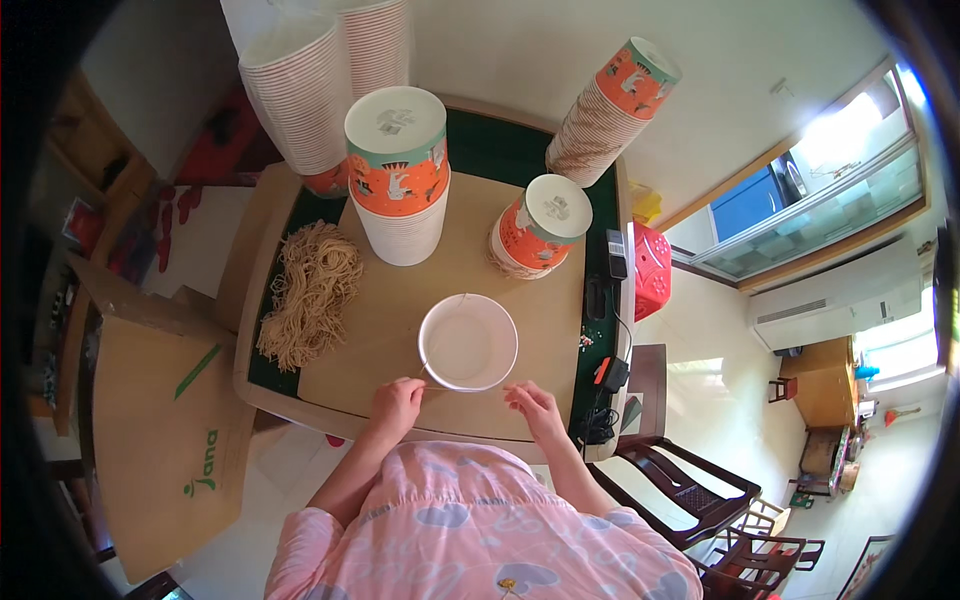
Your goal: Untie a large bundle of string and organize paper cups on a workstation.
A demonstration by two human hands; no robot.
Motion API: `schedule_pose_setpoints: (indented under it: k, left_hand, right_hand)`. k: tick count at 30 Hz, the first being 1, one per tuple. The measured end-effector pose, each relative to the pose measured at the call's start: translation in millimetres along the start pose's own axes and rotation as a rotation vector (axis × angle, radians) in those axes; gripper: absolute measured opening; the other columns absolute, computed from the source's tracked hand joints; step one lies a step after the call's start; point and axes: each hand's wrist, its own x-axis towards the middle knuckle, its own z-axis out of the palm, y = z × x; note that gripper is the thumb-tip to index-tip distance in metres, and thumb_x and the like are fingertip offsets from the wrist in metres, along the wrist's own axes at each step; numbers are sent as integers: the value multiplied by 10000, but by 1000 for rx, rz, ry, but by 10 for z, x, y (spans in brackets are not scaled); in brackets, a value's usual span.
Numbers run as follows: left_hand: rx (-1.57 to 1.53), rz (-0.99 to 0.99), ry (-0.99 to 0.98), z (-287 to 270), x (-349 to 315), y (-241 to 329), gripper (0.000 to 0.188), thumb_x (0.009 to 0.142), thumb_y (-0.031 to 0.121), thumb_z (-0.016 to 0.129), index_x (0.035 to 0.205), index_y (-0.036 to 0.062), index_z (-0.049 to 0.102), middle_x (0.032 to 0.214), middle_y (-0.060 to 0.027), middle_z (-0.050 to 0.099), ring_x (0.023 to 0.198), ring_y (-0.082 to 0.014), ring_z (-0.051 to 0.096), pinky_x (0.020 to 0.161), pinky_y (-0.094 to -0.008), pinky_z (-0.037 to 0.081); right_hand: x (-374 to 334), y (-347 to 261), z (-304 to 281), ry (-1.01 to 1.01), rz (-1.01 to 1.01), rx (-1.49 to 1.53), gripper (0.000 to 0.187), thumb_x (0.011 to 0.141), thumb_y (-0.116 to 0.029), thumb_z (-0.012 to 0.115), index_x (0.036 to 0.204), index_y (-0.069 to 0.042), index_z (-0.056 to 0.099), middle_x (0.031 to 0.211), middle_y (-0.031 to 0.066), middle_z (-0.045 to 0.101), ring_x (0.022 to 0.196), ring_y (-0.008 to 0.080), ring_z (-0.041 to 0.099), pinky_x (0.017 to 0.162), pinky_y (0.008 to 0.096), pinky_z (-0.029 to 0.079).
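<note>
A white paper bucket (468,345) stands mouth up on the brown board, close in front of me. At its near left side my left hand (398,402) is closed on a thin tan cord (431,386), which runs beside the bucket's rim. My right hand (535,408) is near the bucket's lower right, fingers pinched; whatever lies in them is too small to make out. To the left lies a loose heap of tan cords (312,293). Beyond the bucket, a tall upside-down stack of orange and green paper buckets (398,190) and a shorter stack (540,228) stand on the board.
More nested buckets rise at the back left (295,95) and back right (605,110). Along the table's right edge lie a black device (616,255), cables (600,425) and an orange-black plug (611,374). A cardboard box (165,430) stands left, a dark wooden chair (690,490) right, a red stool (652,272) beyond.
</note>
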Motion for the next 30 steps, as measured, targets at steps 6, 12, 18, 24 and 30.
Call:
schedule_pose_setpoints:
  k: [6,12,18,24,30]
  left_hand:
    - [-14,45,-121,143,-73,43,104,789,102,573,822,56,659,773,-135,639,705,-314,617,632,-402,495]
    - [-130,-78,-219,24,-38,284,103,781,111,586,831,66,664,735,-126,637,667,-311,620,631,-404,498]
    - [-129,207,-59,-93,293,558,221,736,97,622,955,90,652,953,-90,634,816,-243,622,725,-377,496]
    - [154,395,-184,329,370,221,187,767,124,581,937,60,627,833,-111,640,786,-283,616,737,-403,472]
    - [-276,30,-109,-11,606,463,104,774,93,633,849,27,606,737,-141,629,647,-261,631,569,-342,474]
  right_hand:
    - [-30,-289,298,-185,-175,545,243,916,-162,474,780,5,586,824,67,566,825,164,534,771,301,449]
    - [-187,-418,595,-187,161,165,239,929,-190,431,764,-41,519,602,-16,383,535,95,381,543,253,356]
    - [-463,-535,862,-569,-15,-321,94,907,-61,453,983,-44,505,808,-20,472,699,44,413,604,203,368]
    - [-578,-744,835,-755,-93,-115,107,907,-10,480,1010,-14,509,860,33,557,782,89,526,712,230,433]
    - [-283,-659,584,-385,-88,78,223,870,0,542,1089,43,550,926,121,650,824,167,629,746,280,515]
